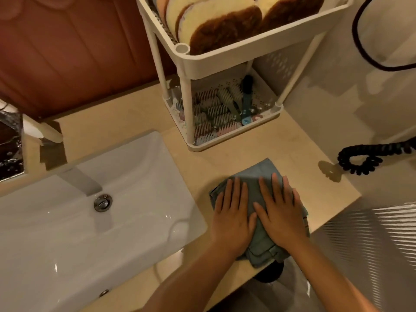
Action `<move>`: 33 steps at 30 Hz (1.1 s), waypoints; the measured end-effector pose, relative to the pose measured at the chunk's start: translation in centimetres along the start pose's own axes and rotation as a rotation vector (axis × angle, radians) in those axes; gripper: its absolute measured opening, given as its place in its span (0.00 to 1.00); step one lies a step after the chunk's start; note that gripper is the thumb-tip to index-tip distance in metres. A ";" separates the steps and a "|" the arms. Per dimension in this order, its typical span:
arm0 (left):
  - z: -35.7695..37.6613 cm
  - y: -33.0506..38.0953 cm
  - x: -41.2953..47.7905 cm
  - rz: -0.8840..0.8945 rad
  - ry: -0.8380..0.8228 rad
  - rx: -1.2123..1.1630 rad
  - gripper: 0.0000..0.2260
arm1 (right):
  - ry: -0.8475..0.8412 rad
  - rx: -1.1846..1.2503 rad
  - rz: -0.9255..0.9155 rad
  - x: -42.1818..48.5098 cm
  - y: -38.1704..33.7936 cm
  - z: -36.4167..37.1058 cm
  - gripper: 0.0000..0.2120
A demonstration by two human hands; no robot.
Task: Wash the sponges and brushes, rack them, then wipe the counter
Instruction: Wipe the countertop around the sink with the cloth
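Note:
A folded grey-blue cloth [262, 174] lies on the beige counter [236, 152], right of the sink. My left hand [231, 217] and my right hand [281, 212] press flat on it side by side, fingers straight. Behind them stands a white two-tier rack [236, 57]. Several yellow-and-brown sponges [216, 21] stand on edge in its top tier. Several brushes [222, 109] lie in its bottom tier.
A white rectangular sink [67, 233] with a metal drain plug [102, 202] and a faucet [83, 181] fills the left. A black coiled cord [360, 158] rests at the counter's right end. The counter's front edge runs just below my hands.

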State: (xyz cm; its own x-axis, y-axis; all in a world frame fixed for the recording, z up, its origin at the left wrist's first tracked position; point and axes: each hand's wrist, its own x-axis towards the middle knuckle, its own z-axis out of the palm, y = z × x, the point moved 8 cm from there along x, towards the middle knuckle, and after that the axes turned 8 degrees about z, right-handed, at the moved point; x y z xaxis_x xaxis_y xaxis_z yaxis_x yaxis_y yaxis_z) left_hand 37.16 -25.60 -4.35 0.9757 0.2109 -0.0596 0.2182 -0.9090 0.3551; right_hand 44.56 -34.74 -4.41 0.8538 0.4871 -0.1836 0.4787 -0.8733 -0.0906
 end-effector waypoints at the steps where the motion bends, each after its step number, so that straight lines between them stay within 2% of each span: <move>1: 0.0 -0.2 0.2 -0.004 0.018 -0.002 0.28 | 0.001 -0.022 0.010 0.4 -0.1 0.2 0.34; 7: -0.6 -1.6 0.8 -0.008 0.034 0.016 0.27 | 0.053 -0.039 -0.001 2.1 -1.7 -0.4 0.30; 12: -2.3 -4.8 2.7 -0.048 0.104 0.079 0.28 | 0.037 -0.036 -0.058 5.4 -4.9 -0.5 0.31; 15: -3.3 -6.9 3.8 -0.078 0.085 0.144 0.29 | 0.027 -0.038 -0.064 7.3 -6.6 -0.7 0.30; 19: -3.8 -7.9 4.3 -0.032 0.087 0.107 0.30 | 0.061 -0.032 -0.077 8.0 -7.4 -0.6 0.29; 22: -3.6 -7.6 4.2 -0.032 0.077 0.107 0.31 | 0.063 -0.026 -0.096 7.7 -7.3 -0.6 0.31; 25: -3.3 -7.3 3.5 -0.048 0.058 0.095 0.32 | -0.005 -0.022 -0.105 6.9 -7.2 -0.1 0.32; 30: -2.2 -5.8 0.1 -0.085 0.035 0.026 0.31 | 0.056 -0.035 -0.121 3.3 -6.5 0.0 0.28; 33: -1.3 -4.5 -3.3 -0.115 0.061 0.101 0.29 | 0.038 -0.024 -0.112 -0.3 -5.8 0.4 0.29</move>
State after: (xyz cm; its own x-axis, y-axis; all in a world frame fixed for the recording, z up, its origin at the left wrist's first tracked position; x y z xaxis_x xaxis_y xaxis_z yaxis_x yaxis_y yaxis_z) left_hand 32.95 -21.75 -4.58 0.9417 0.3345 -0.0363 0.3324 -0.9085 0.2531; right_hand 41.42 -29.86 -4.24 0.8016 0.5822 -0.1361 0.5761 -0.8130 -0.0845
